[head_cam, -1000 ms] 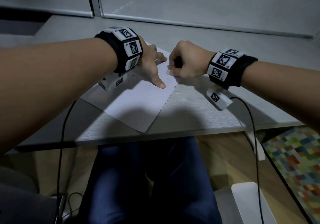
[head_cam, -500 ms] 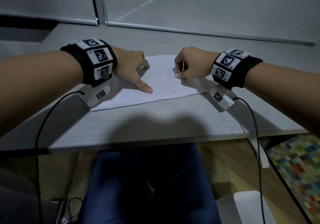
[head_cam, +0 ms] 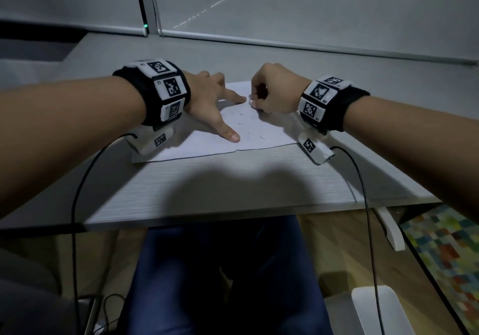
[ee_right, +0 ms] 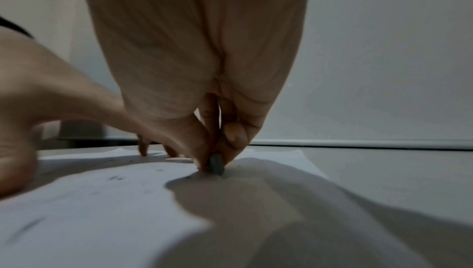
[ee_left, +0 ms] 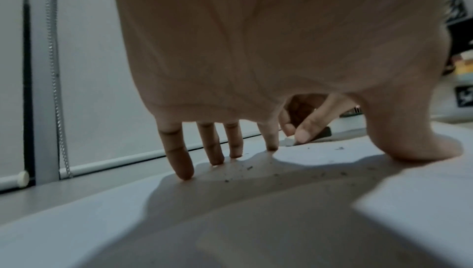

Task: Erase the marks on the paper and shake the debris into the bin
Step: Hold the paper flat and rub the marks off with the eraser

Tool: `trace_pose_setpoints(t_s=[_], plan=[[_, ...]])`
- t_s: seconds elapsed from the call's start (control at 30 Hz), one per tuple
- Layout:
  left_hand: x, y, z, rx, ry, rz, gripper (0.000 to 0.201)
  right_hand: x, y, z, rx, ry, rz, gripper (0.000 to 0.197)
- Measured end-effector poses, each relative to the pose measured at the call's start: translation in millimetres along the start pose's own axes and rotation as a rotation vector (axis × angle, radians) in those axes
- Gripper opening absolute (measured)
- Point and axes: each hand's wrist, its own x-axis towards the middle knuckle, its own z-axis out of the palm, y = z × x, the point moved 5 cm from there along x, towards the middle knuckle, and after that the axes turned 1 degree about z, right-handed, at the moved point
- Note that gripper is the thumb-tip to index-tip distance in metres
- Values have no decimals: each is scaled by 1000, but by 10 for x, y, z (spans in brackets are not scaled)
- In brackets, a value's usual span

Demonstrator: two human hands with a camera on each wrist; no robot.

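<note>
Pinching the eraser (ee_right: 216, 164) between thumb and fingertips, my right hand (head_cam: 274, 91) presses its tip onto the far part of the paper (head_cam: 259, 129). My left hand (head_cam: 207, 101) lies spread on the same sheet, fingers straight and fanned, the tips of all 4 fingers (ee_left: 179, 155) and the thumb pressing the paper flat just beside the eraser. Dark crumbs of debris (ee_left: 249, 168) lie scattered on the sheet under and around my left palm, and a few faint pencil marks (head_cam: 239, 123) show between my 2 hands. The paper rests on a pale, wood-grained desk (head_cam: 233, 192), its near edge well back from the desk's front edge. Beyond the desk, grey roller blinds (head_cam: 311, 5) hang down to the sill, a bead chain (ee_left: 55, 70) beside them. Below the desk edge I see my blue trousers (head_cam: 207, 282), a white bin (head_cam: 381, 311) on the wooden floor at my right, and a multicoloured rug (head_cam: 445, 246).
</note>
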Motion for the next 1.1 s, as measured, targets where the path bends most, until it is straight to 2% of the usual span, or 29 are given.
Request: trace_pose_setpoints(t_s=[0.1,0.2,0.43,0.6,0.77,0.87,1.0,1.1], plan=[[-3,-2,11,2,-13,-18,121,-93,-213,59,39,-25,-88,13],[-24,2,21,0,5,-24,105,-170,-412,127,120,-80,-190,11],[-20,0,27,-21,-22,-36,117,34,-193,44,116,6,-48,15],[-14,-16,35,-18,-5,-23,108,-119,-543,159,142,-37,-171,11],[-27,-3,35,-44,-11,-33,118,65,-325,76,117,38,-33,14],[-67,-15,37,-75,7,-28,125,102,-315,63,67,25,-20,15],[-169,-121,62,-119,107,5,132,69,-273,57,30,28,47,16],[-272,-284,122,-99,184,-27,132,-12,-183,47,18,16,98,16]])
